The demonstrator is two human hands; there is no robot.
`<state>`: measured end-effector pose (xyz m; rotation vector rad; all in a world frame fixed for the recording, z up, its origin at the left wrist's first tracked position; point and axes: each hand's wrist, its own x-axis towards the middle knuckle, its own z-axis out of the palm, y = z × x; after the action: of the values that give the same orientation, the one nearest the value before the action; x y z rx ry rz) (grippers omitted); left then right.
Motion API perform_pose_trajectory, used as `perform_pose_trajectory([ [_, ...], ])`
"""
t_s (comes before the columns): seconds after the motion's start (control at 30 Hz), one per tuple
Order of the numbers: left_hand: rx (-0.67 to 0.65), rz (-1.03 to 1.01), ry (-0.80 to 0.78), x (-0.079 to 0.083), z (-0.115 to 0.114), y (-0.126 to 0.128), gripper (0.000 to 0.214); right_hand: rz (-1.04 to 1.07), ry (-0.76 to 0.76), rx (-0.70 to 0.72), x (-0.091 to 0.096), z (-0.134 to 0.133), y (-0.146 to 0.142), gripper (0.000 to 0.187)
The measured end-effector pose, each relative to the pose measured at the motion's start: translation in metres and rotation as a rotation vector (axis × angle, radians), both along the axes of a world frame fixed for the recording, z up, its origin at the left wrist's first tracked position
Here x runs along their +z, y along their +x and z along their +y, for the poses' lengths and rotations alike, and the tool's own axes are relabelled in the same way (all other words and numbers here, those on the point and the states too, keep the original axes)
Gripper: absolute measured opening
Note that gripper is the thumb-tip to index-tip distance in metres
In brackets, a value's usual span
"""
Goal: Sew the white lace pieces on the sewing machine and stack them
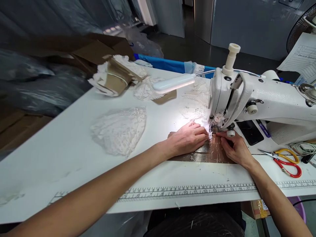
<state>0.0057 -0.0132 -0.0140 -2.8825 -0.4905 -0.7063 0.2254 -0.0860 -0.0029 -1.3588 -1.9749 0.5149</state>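
My left hand (191, 136) rests to the left of the sewing machine's needle, its fingers bent and pressed together. At its fingertips a small bit of white lace (210, 135) shows under the bright lamp light; the rest is hidden by the hand. On the right side of the presser foot (215, 129), my right hand (233, 146) has its forefinger stretched to the foot and its thumb tucked below; what these fingers grip is too small to make out. Both hands lie over a shiny brown plate (219, 156). The white sewing machine (274, 98) stands over them.
A white lace piece (118, 130) lies left on the table (74, 158). Behind it are tied lace bundles (118, 77) and a white lamp (174, 84). A phone (250, 132), red-and-yellow-handled scissors (283, 160) and a cord (302, 148) lie right. A printed ruler (185, 192) runs along the front edge.
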Motion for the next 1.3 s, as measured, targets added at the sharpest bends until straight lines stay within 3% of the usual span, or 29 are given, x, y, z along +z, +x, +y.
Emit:
perform_pose_trajectory([
  [0.13, -0.03, -0.018, 0.037, 0.001, 0.001, 0.0, 0.033, -0.053, 0.115, 0.017, -0.004, 0.003, 0.001, 0.028],
  [0.3, -0.082, -0.001, 0.029, 0.006, 0.002, -0.004, 0.028, -0.058, 0.336, -0.162, -0.005, 0.011, 0.017, 0.026],
  [0.47, -0.07, -0.018, 0.012, 0.003, 0.006, -0.006, 0.036, -0.133, 0.277, -0.314, -0.01, 0.016, 0.03, 0.03],
  [0.6, -0.002, -0.101, -0.065, 0.001, 0.005, -0.003, 0.037, -0.232, 0.146, -0.305, -0.012, 0.015, 0.032, 0.032],
  [0.77, 0.0, -0.182, -0.096, 0.001, 0.001, 0.001, 0.033, -0.265, 0.092, -0.287, -0.009, 0.013, 0.03, 0.033],
  [1.1, 0.006, -0.049, 0.03, -0.002, 0.002, -0.002, 0.032, -0.322, 0.187, -0.241, -0.005, 0.009, 0.028, 0.031],
  [1.3, 0.012, -0.094, 0.058, 0.0, 0.001, -0.003, 0.031, -0.22, 0.247, -0.083, -0.003, 0.004, 0.014, 0.03],
])
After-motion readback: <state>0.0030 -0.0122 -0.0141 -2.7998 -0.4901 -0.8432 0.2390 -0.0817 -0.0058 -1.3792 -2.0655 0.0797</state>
